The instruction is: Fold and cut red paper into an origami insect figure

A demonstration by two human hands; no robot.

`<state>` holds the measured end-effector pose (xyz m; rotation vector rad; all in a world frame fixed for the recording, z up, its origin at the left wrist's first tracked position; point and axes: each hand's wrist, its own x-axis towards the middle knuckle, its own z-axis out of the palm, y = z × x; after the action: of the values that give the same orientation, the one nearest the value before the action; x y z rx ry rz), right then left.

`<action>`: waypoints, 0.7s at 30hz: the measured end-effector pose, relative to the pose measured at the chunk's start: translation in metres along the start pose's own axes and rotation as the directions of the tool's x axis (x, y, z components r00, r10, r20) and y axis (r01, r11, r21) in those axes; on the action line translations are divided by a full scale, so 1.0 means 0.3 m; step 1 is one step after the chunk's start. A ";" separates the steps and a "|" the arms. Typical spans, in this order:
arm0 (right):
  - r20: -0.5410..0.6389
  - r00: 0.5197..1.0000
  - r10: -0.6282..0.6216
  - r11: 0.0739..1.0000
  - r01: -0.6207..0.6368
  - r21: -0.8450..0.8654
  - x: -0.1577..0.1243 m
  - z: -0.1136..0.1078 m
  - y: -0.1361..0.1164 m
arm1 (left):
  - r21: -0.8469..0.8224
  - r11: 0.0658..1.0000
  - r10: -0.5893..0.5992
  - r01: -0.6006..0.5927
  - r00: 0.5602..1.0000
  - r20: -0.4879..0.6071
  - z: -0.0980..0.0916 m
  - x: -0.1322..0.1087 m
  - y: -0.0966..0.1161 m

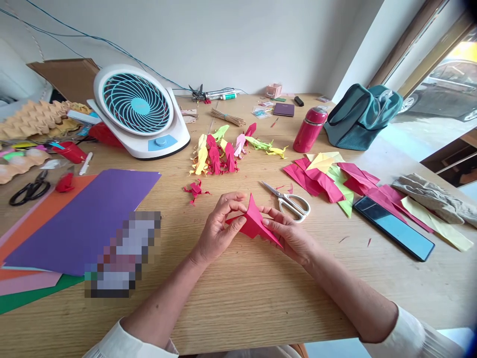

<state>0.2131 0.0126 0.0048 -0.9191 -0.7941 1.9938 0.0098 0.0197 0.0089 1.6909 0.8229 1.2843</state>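
Between my two hands, above the wooden table, is a folded sheet of red paper (254,222) with a pointed flap standing up. My left hand (222,226) pinches its left side between thumb and fingers. On the right side my right hand (288,232) grips the paper's lower edge, thumb on top; some fingertips are hidden behind it. White-handled scissors (294,205) lie just beyond my right hand. A small red folded paper figure (196,190) rests beyond my left hand, and a cluster of several coloured paper figures (216,154) stands farther back.
Left are a purple paper sheet (85,219) on other coloured sheets, black scissors (32,191) and a white fan (139,112). Right are folded papers (324,174), a phone (395,228), gloves (432,196), a red flask (310,130) and a teal bag (359,119).
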 end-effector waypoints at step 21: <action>0.253 0.935 -0.248 0.698 0.354 -0.622 -0.018 0.003 0.035 | 0.321 0.913 -0.287 0.252 0.956 0.066 -0.023 0.023 -0.015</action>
<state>0.2106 0.0027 -0.0010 -0.9392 -1.7002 1.4951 0.0049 0.0293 0.0086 1.7959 1.1940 0.8970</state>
